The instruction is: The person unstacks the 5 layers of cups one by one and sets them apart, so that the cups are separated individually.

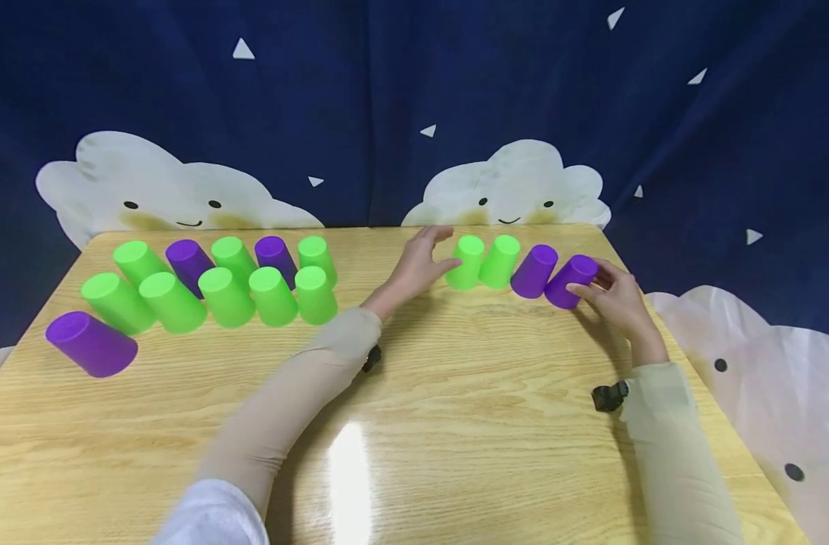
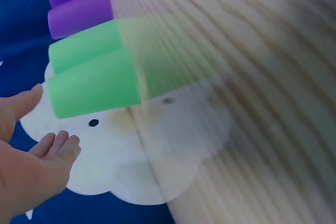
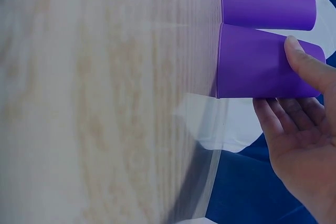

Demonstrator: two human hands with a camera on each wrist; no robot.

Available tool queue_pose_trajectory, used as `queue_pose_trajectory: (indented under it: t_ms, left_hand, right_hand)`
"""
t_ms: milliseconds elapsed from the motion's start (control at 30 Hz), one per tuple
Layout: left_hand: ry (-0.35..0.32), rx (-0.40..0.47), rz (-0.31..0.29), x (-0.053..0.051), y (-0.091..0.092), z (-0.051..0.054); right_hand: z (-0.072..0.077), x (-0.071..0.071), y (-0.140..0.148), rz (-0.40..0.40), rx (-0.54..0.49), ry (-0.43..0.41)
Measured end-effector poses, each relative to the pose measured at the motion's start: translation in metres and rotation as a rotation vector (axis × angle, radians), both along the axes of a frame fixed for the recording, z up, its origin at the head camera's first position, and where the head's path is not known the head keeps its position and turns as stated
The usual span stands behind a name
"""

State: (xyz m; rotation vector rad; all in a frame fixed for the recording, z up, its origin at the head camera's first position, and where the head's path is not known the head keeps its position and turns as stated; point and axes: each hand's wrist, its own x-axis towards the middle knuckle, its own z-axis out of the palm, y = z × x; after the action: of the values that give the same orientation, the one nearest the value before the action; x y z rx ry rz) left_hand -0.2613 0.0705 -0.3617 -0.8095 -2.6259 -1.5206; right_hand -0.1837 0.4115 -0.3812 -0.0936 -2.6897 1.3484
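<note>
Four upside-down cups stand in a short row at the table's far right. The leftmost green cup has another green cup beside it, then a purple cup. At the right end stands a second purple cup, which my right hand holds, thumb across its near side and fingers along its right side. Just left of the row, my left hand is spread with thumb and fingers apart. In the left wrist view a small gap shows between its thumb and the nearest green cup.
On the left, several green cups and two purple cups stand upside down in two rows. Nearer sits a lone purple cup. The wooden table ends at a dark blue curtain with cloud shapes.
</note>
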Motion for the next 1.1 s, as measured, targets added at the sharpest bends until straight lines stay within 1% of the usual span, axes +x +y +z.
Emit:
queue_pose_trajectory:
  t_ms: [133,200,300,400,533,767,833,933,1000,1100]
  left_hand:
    - [-0.040,0.008,-0.006,-0.009,0.013,-0.003]
    - [-0.043,0.001,-0.012,-0.012,0.019,-0.004]
    - [-0.045,-0.019,-0.015,-0.015,0.025,-0.005]
    - [-0.053,-0.024,-0.013,-0.016,0.028,-0.007]
    - [-0.077,0.004,-0.009,-0.016,0.029,-0.009]
    - [-0.098,0.060,-0.008,-0.015,0.030,-0.012]
    - [-0.103,0.080,-0.007,-0.015,0.031,-0.013]
    - [-0.106,0.101,-0.007,-0.013,0.030,-0.012]
    - [-0.104,0.111,-0.005,-0.011,0.029,-0.009]
    - [-0.095,0.129,0.000,-0.007,0.025,-0.005]
  right_hand:
    - [0.000,0.000,-0.001,-0.002,0.018,0.007]
    - [0.000,0.000,-0.001,0.000,0.019,0.012]
    - [0.001,0.000,-0.002,0.003,0.009,0.008]
    - [0.001,-0.001,-0.003,0.006,-0.002,0.006]
    - [0.000,-0.002,-0.003,0.005,-0.008,0.005]
    - [-0.001,-0.003,-0.001,0.010,-0.002,0.012]
    - [0.004,0.000,-0.005,0.012,-0.008,0.011]
    - [0.014,0.006,-0.013,0.021,-0.015,0.014]
    - [0.017,0.008,-0.016,0.020,-0.011,0.019]
    - [0.009,0.004,-0.009,0.020,0.004,0.028]
